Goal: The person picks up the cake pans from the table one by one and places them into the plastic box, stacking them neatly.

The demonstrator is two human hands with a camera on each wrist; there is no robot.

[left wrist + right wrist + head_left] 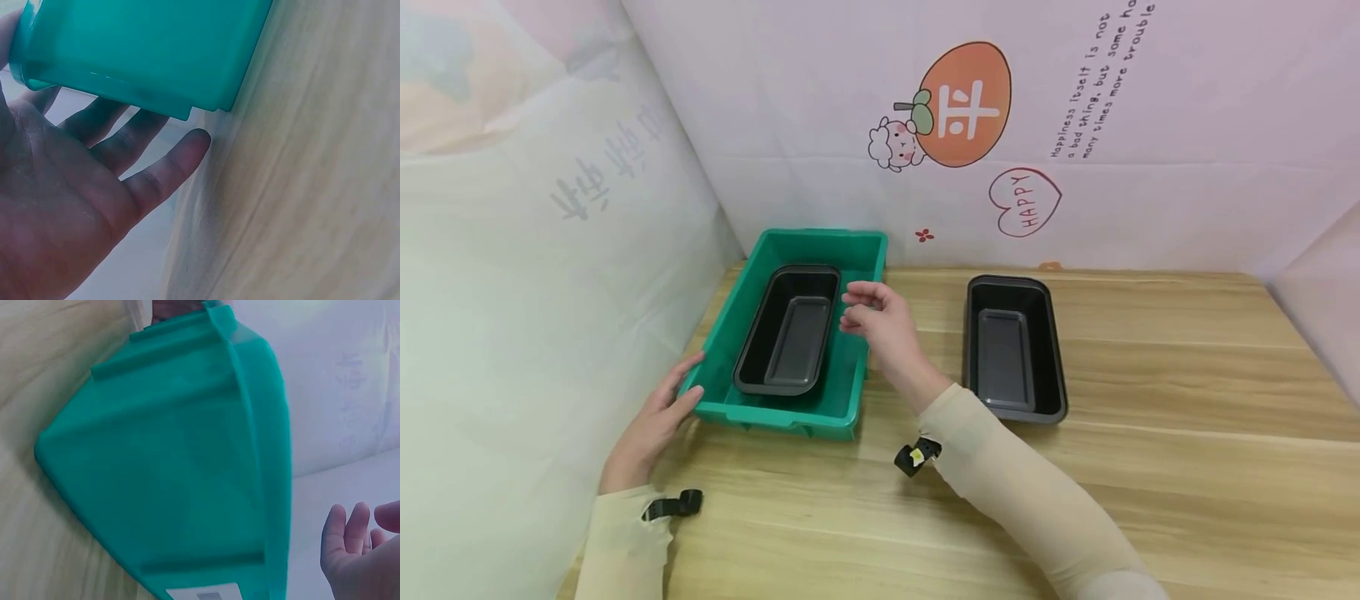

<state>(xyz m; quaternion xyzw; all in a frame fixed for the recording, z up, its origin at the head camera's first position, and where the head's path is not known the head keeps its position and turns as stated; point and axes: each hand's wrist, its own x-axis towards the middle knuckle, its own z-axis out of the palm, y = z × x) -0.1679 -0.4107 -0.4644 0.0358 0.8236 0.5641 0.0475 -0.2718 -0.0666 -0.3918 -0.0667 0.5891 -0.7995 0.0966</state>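
Observation:
My left hand [658,421] is at the near left corner of a green plastic bin [745,414], thumb by the near rim and fingers along the left side. In the left wrist view its fingers [165,172] stretch out beside and partly behind the bin wall. Inside the bin lies a dark loaf pan [801,342], slightly slanted. My right hand [883,325] hovers over the bin's right rim, fingers loosely bent and nothing held. The right wrist view shows those fingers [335,531] apart from the bin's outer wall [175,469].
A second dark loaf pan [1007,354] stands on the wooden table [1187,417], right of the bin and beside my right forearm. A printed cloth [805,108] hangs behind the table, and another pale sheet [535,317] runs along the left.

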